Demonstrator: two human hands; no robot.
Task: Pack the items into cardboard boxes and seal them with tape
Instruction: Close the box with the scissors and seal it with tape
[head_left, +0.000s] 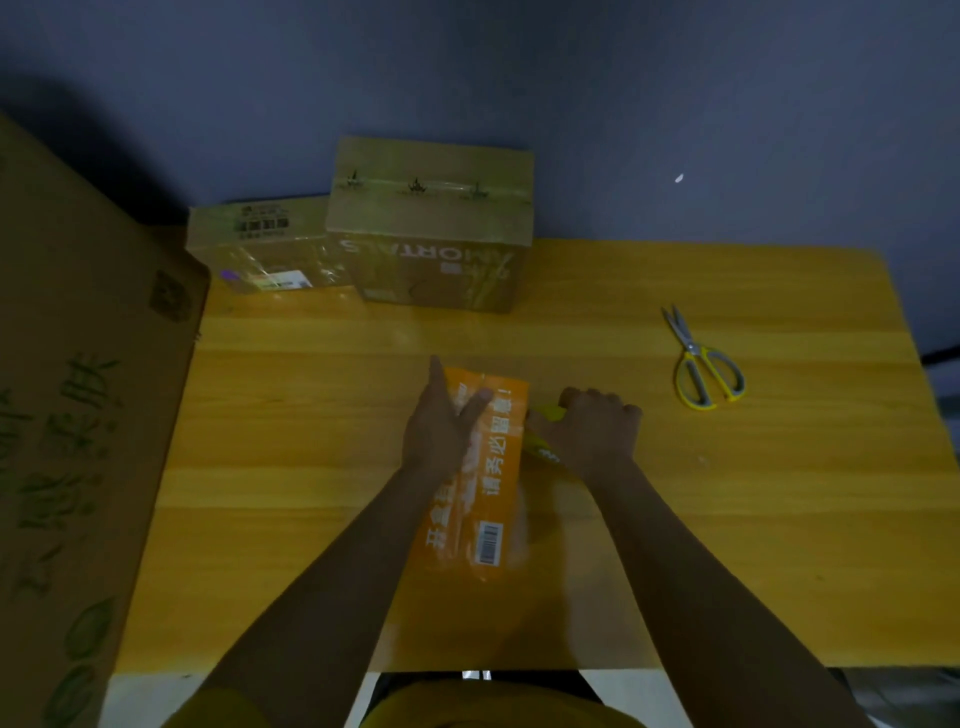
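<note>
A yellow thing (545, 415) is held tight in the right hand (592, 431), with the fingers curled round it. Only a small bit of it is seen, so it cannot be told for sure what it is; it may be the tape holder. It is held right against the side of the orange box (483, 467), which lies flat in the middle of the table (727, 519), pointing away from the person.

The left hand (441, 431) is laid flat on top of the orange box. Its fingers are straight and the thumb is spread out. The box is pressed down, not gripped.

A shiny clear strip can be seen along the orange box near the right hand. It looks like tape, so this box is judged to be in the middle of being sealed.

At the back of the table two brown boxes are seen, touching each other. The tall box (431, 223) has tape across its closed top. The low box (260, 244) beside it is shiny with tape too. Both look done.

The scissors (701, 358) are left lying on the right side of the table, well apart from the hands. A big cardboard box (78, 415) is stood at the left edge. What is inside it cannot be seen.

So two boxes seem finished, one is being taped, and the tape is not yet cut
</note>
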